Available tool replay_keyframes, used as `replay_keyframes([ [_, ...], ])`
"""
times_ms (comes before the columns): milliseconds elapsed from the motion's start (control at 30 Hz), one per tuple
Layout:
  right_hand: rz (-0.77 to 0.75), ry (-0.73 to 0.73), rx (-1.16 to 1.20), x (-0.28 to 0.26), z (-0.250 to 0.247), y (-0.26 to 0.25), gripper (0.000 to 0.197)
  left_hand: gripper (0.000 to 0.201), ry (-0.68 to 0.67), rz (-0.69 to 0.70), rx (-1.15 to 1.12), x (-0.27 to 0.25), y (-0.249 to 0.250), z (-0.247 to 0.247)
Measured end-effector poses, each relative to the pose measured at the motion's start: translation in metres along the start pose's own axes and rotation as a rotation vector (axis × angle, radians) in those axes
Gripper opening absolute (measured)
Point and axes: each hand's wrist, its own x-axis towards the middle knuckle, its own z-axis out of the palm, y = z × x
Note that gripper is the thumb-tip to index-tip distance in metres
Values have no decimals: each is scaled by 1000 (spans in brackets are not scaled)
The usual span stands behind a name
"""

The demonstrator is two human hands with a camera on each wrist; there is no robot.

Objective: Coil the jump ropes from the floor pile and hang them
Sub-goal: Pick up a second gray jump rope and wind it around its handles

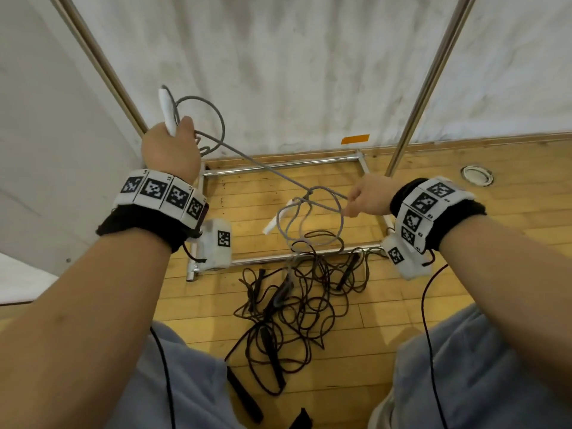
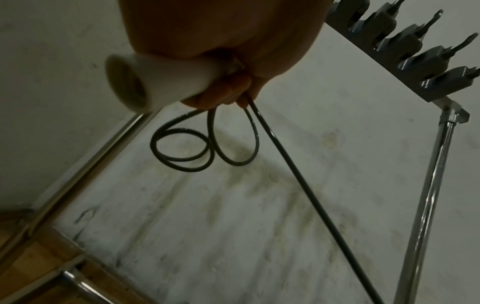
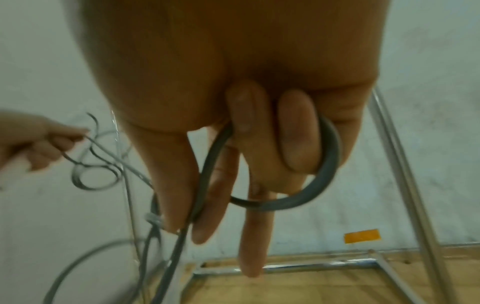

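Grey jump rope [image 1: 266, 169] stretched between both hands; no legible writing.

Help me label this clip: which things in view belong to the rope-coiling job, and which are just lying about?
Job:
- grey jump rope with white handles, left hand grips, right hand pinches
- tangled pile of dark jump ropes
- chrome rack with grey hooks

Lying about:
- orange tape strip
- round metal floor socket

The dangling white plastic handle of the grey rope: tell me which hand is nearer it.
Right. The right hand pinches the grey rope just beside the dangling white plastic handle; the left hand is raised, farther away.
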Motion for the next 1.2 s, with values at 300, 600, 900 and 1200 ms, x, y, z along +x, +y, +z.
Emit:
replay_keyframes([
  [300,133,158,-135,6,10,-13,47,30,-371,60,-345,-23,27,-6],
  [600,-471,59,617,-7,47,-89,5,30,-572,133,-616,-58,55,-3],
  [900,-142,-62,230,20,76,-35,26,21,-1,74,-252,-2,14,-39],
  [1200,-422,237,406,-21,9,-77,24,21,-664,214,-178,-68,31,-11],
])
